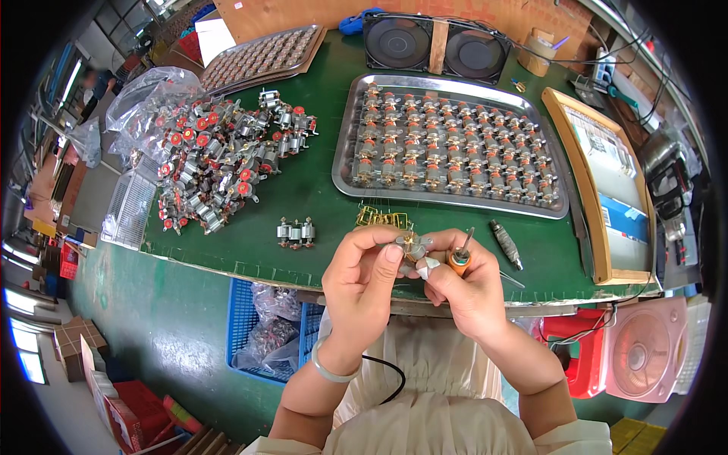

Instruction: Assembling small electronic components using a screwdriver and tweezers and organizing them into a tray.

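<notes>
My left hand (360, 277), at the table's near edge, pinches a small metal motor part (413, 244) with flat grey lobes and a brass-coloured middle. Meeting it from the other side, my right hand (470, 292) has something white round a fingertip, and its fingers are closed on an orange-handled tool (459, 260). That tool's short metal shaft points up and away; its exact kind is unclear. Just beyond the hands lie yellow brass-coloured frames (381, 217). A few small motors (296, 232) stand in a row to the left of my left hand.
A big heap of small motors (220, 159) covers the left of the green table (311, 197). Behind my hands, a metal tray (455, 199) carries rows of motors. Two black fans (398, 44) stand at the back, a wood-framed board (599, 265) at right, a blue crate (241, 318) below.
</notes>
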`<state>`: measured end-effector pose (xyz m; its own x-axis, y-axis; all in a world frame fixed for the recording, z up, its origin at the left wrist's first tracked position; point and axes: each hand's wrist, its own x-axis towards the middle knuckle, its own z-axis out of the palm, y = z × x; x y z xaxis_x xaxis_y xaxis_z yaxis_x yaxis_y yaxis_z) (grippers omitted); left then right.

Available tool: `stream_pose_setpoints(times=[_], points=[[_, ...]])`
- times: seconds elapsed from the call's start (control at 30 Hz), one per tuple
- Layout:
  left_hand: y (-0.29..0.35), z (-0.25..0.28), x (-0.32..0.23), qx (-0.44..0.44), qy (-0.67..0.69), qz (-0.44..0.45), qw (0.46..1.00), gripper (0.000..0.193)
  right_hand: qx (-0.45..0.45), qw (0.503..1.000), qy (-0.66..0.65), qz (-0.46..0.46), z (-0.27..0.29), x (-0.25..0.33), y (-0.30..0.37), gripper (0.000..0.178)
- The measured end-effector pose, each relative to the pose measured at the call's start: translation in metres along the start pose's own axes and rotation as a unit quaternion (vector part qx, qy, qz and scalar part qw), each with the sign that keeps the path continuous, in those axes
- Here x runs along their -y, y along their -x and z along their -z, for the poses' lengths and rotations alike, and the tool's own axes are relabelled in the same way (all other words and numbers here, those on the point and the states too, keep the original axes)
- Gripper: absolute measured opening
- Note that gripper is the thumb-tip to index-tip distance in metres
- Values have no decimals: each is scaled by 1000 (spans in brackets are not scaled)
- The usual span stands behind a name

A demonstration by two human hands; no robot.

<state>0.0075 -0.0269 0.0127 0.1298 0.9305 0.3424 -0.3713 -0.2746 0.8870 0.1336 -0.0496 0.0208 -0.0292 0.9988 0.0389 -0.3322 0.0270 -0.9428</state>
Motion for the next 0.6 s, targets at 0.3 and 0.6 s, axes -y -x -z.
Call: stream_pose_setpoints(times=[0.3,0.6], points=[[4,-5,5,-51,-48,-43,997,14,9,989,-113,-90,6,4,-1,16],[4,-9,4,-77,6,-3,997,15,-24,971,196,137,6,-3,4,21]])
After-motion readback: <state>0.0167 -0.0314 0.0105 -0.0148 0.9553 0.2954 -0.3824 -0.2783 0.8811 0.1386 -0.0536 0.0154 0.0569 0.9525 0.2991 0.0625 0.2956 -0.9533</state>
